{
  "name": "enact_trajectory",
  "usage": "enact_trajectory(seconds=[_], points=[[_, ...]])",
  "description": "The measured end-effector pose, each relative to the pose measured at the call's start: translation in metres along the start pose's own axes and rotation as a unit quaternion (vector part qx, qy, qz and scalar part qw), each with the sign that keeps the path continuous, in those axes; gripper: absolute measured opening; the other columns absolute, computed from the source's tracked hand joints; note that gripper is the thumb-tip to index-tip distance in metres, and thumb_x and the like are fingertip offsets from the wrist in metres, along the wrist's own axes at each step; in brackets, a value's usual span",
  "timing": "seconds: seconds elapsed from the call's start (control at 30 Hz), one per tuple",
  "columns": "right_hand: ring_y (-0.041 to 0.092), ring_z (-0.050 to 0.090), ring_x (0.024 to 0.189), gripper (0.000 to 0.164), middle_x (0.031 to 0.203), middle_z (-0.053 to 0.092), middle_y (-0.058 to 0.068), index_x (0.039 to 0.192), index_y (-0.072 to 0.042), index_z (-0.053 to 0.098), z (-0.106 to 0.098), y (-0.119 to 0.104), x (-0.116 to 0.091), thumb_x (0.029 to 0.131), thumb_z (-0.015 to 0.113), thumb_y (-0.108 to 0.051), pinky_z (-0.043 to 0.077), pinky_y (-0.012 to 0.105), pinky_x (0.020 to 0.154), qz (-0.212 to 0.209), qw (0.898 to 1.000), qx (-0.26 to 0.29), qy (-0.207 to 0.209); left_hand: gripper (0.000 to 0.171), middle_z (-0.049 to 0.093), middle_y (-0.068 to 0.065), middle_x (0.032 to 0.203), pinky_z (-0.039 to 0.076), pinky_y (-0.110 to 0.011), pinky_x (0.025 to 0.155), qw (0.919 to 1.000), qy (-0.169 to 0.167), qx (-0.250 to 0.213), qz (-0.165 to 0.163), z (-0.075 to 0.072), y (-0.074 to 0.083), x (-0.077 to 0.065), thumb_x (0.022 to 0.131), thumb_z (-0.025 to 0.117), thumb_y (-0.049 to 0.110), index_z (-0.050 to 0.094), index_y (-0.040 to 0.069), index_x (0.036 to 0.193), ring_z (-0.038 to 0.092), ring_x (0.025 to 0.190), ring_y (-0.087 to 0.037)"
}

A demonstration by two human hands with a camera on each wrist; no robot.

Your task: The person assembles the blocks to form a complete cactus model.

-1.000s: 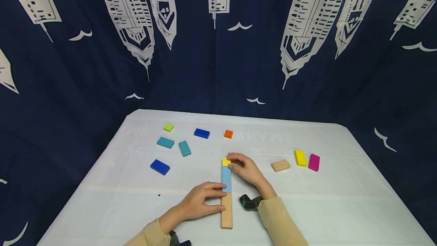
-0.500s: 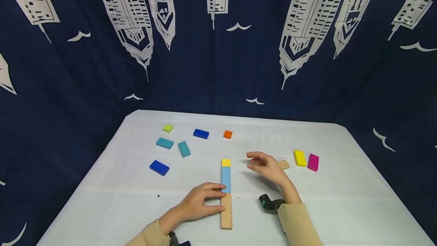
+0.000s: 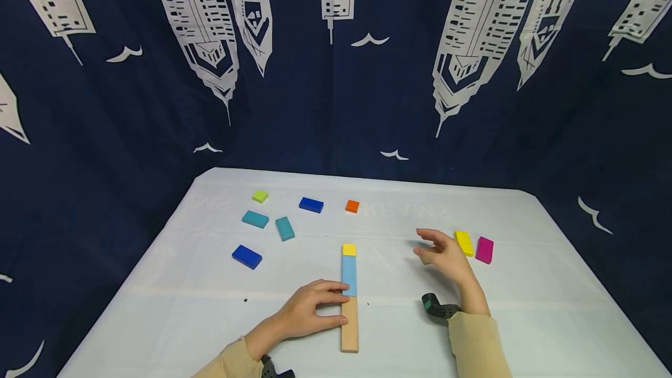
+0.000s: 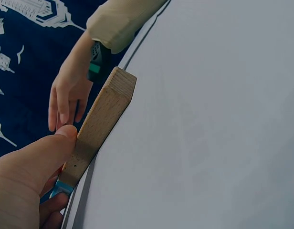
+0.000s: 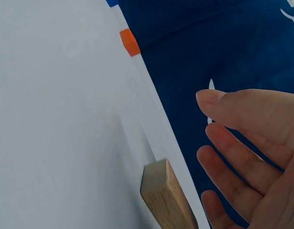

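A straight row lies on the table: a long plain wooden block at the near end, a light blue block, then a small yellow block. My left hand touches the row from the left, its thumb on the wooden block and fingertips around the joint with the light blue one. In the left wrist view the thumb rests along the side of the wooden block. My right hand hovers with fingers apart, holding nothing. Below it a short wooden block shows in the right wrist view; the hand hides it in the head view.
Yellow and magenta blocks lie right of my right hand. Across the back and left are an orange block, two dark blue blocks, two teal blocks and a lime block. A dark patterned curtain hangs behind.
My right hand has let go of the small yellow block at the row's far end and moved right, over the short wooden block. The left hand and the row stay in place.
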State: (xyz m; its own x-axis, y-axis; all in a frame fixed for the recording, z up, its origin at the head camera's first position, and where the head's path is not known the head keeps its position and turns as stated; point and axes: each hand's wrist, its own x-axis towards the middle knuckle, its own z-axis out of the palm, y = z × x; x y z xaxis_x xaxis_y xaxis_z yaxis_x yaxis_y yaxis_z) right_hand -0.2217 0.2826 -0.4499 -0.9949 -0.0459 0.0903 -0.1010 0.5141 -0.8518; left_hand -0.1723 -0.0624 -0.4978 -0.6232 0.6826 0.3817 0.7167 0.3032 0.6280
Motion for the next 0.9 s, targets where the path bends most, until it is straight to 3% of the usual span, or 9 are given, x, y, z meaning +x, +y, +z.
enact_trajectory(seconds=[0.17, 0.27, 0.4, 0.6, 0.73, 0.9], points=[[0.037, 0.052, 0.116, 0.057, 0.134, 0.048, 0.022, 0.133, -0.003, 0.051, -0.009, 0.011, -0.003, 0.084, 0.071, -0.022, 0.036, 0.051, 0.101, 0.024, 0.999, 0.013, 0.017, 0.04, 0.057, 0.003, 0.128, 0.043, -0.031, 0.097, 1.0, -0.001, 0.003, 0.002, 0.0, 0.0, 0.001, 0.087, 0.065, 0.042, 0.068, 0.015, 0.117, 0.051, 0.117, -0.011], [0.035, 0.049, 0.12, 0.058, 0.134, 0.049, 0.019, 0.133, -0.004, 0.051, -0.013, 0.018, -0.005, 0.083, 0.072, -0.026, 0.041, 0.038, 0.099, 0.035, 0.999, 0.012, 0.026, 0.04, 0.057, 0.003, 0.128, 0.044, -0.031, 0.097, 1.0, 0.0, 0.006, 0.003, 0.0, 0.0, 0.001, 0.087, 0.065, 0.041, 0.068, 0.015, 0.117, 0.051, 0.117, -0.011], [0.03, 0.053, 0.113, 0.059, 0.132, 0.052, 0.018, 0.132, -0.003, 0.052, -0.016, 0.027, -0.006, 0.083, 0.073, -0.027, 0.044, 0.014, 0.082, 0.031, 0.999, 0.001, 0.035, 0.04, 0.057, 0.003, 0.128, 0.043, -0.031, 0.097, 1.0, 0.001, 0.006, 0.002, 0.0, 0.001, 0.001, 0.086, 0.066, 0.041, 0.068, 0.015, 0.117, 0.051, 0.117, -0.011], [0.026, 0.05, 0.109, 0.056, 0.131, 0.052, 0.019, 0.131, -0.001, 0.052, -0.018, 0.033, -0.007, 0.082, 0.073, -0.019, 0.04, 0.008, 0.079, 0.033, 0.999, -0.012, 0.027, 0.041, 0.057, 0.005, 0.128, 0.043, -0.031, 0.097, 1.0, 0.0, 0.008, -0.003, 0.0, 0.001, 0.0, 0.086, 0.066, 0.042, 0.068, 0.015, 0.116, 0.051, 0.118, -0.011], [0.027, 0.048, 0.113, 0.058, 0.134, 0.049, 0.019, 0.133, -0.002, 0.051, -0.018, 0.035, -0.007, 0.082, 0.073, -0.018, 0.039, 0.014, 0.086, 0.048, 0.999, -0.014, 0.013, 0.04, 0.057, 0.004, 0.128, 0.043, -0.031, 0.097, 1.0, 0.002, 0.009, -0.001, 0.0, 0.001, 0.001, 0.086, 0.066, 0.041, 0.068, 0.015, 0.116, 0.051, 0.117, -0.01], [0.031, 0.048, 0.113, 0.05, 0.132, 0.05, 0.021, 0.129, -0.003, 0.055, -0.017, 0.036, -0.006, 0.083, 0.07, -0.012, 0.04, 0.039, 0.094, 0.049, 0.998, -0.047, 0.007, 0.039, 0.058, 0.003, 0.127, 0.044, -0.031, 0.096, 0.9998, 0.008, 0.013, 0.01, 0.0, 0.001, 0.001, 0.086, 0.067, 0.039, 0.069, 0.014, 0.116, 0.052, 0.116, -0.011]])
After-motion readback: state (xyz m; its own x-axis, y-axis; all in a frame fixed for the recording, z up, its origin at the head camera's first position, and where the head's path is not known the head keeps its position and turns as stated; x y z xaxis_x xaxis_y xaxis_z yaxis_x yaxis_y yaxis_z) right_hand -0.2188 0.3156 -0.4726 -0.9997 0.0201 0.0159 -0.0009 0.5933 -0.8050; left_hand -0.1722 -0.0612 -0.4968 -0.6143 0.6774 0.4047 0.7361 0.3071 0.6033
